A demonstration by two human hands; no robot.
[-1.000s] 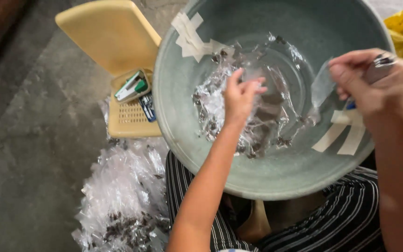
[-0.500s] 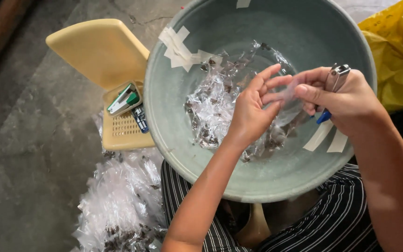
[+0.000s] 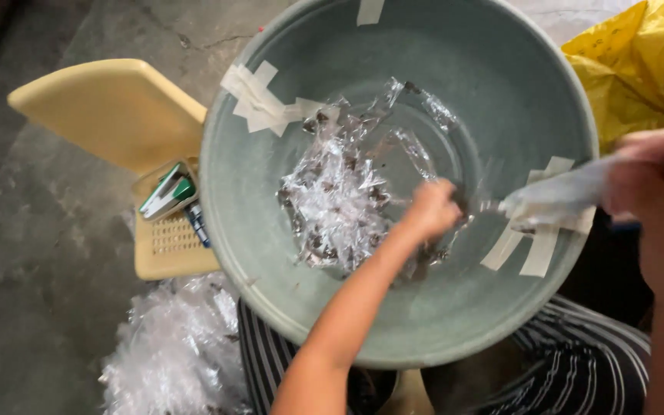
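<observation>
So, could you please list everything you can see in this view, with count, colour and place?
basin: one, grey-green, centre, patched with pale tape strips
clear plastic packets: a heap, transparent with dark bits, inside the basin
plastic chair: one, cream, left of the basin
stapler: one, green and white, on the chair seat
pile of clear plastic: one, on the floor, lower left
yellow sheet: one, upper right
left hand: in the basin, on the packets
right hand: blurred, holding a clear packet
</observation>
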